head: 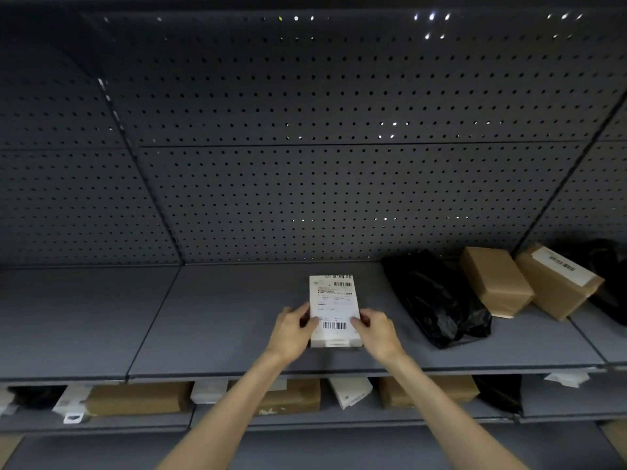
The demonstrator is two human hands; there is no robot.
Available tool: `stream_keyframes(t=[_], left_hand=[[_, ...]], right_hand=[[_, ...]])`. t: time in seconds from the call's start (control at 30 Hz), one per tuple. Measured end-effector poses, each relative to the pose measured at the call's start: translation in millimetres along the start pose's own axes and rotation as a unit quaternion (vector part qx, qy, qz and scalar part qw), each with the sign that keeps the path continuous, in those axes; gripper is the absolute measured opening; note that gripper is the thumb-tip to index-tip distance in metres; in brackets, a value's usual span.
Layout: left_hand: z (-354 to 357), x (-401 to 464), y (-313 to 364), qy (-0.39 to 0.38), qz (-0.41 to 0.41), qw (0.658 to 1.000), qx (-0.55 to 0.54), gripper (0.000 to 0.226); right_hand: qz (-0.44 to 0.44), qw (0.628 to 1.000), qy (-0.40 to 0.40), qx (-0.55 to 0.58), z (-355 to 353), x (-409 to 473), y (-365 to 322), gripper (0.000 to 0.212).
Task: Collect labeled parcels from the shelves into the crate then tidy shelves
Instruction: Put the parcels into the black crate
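A flat white parcel (334,300) with a shipping label and barcodes lies on the grey upper shelf (220,320). My left hand (293,329) grips its left edge with thumb on top. On the opposite edge, my right hand (375,329) holds it the same way. To the right on that shelf sit a black plastic bag parcel (437,300), a plain brown box (495,279) and a brown box with a white label (558,278). No crate is in view.
A dark perforated back panel (322,181) rises behind the shelf. The lower shelf (339,418) holds several brown boxes (135,398), white packets (351,391) and a black bag (498,391). More black plastic (610,283) lies at the far right.
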State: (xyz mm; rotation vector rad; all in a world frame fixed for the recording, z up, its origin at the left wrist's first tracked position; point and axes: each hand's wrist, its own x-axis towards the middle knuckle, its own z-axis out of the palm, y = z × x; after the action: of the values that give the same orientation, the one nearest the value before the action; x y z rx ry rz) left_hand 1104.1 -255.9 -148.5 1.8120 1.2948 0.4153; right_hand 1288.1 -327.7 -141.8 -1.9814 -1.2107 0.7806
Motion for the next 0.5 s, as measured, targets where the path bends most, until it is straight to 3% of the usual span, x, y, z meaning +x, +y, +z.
stream_keyframes(t=[0.33,0.5], left_hand=[[1.7,-8.2,3.4,0.018,-0.013,0.999,-0.048,0.038],[1.1,-13.8,12.2,0.036,0.010,0.983,-0.182,0.044]], right_hand=[[-0.022,0.999,0.018,0.033,2.0,-4.0,6.0,0.023],[-0.035,0.994,0.034,0.096,-1.1,-6.6,-1.0,0.032]])
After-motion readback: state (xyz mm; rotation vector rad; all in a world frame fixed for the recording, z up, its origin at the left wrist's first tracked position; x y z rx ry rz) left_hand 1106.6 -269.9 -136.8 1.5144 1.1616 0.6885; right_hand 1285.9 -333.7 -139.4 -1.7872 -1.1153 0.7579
